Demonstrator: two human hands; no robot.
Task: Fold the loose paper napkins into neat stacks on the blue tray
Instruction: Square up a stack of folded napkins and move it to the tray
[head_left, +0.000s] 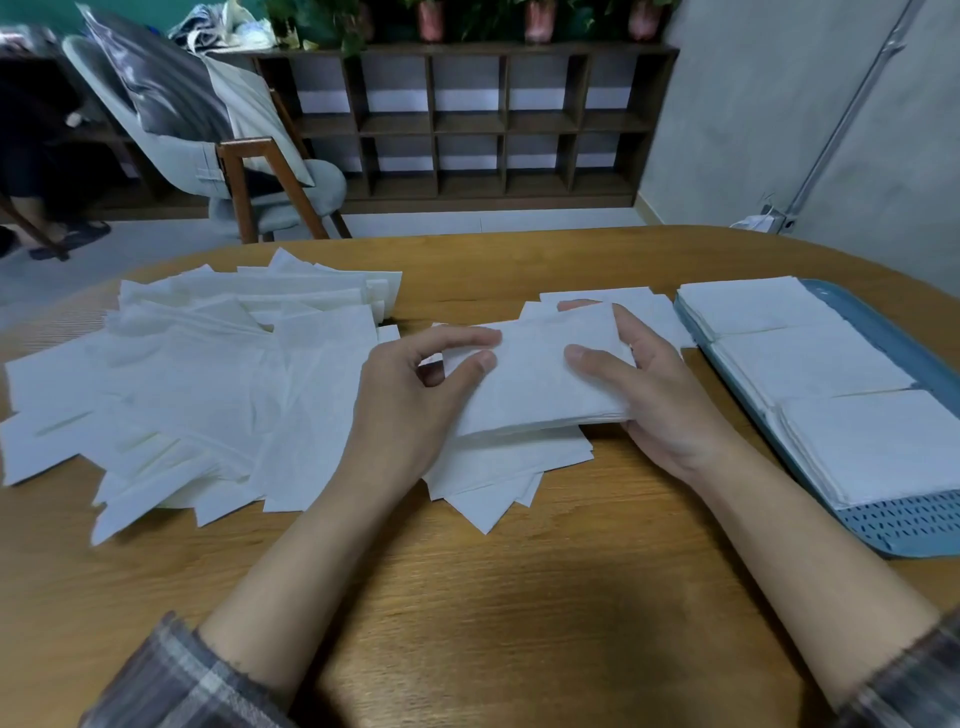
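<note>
The person holds a bundle (535, 384) of folded white napkins just above the table (467, 597), near the middle of the view. The left hand (410, 395) pinches the bundle's 9 o'clock edge, with the thumb on top and the forefinger along the far side. The right hand (660, 400) grips the 3 o'clock edge: its thumb lies flat on top and its fingers curl round the back, with one fingertip showing over the far corner. The bundle is tilted, and its layered near edge faces the person.

Under the bundle a pile (509, 467) of flat napkins lies fanned on the table, its corners poking out towards 6 o'clock. More sheets show beyond the hands at 12 o'clock.

At 9 o'clock from the hands a wide heap (208, 379) of loose napkins overlaps in all directions and reaches towards the table's left edge.

At 3 o'clock, apart from the right hand, sits the blue tray (883, 525), its perforated near end bare. Three stacks (810, 364) of folded napkins fill the rest of it in a row running from 12 to 6 o'clock, edges touching.

Plaid sleeves (171, 680) cover both forearms at the bottom corners. Past the table at 11 o'clock stands a grey chair (208, 156), and at 12 o'clock a dark wooden shelf (467, 119) runs along the wall.
</note>
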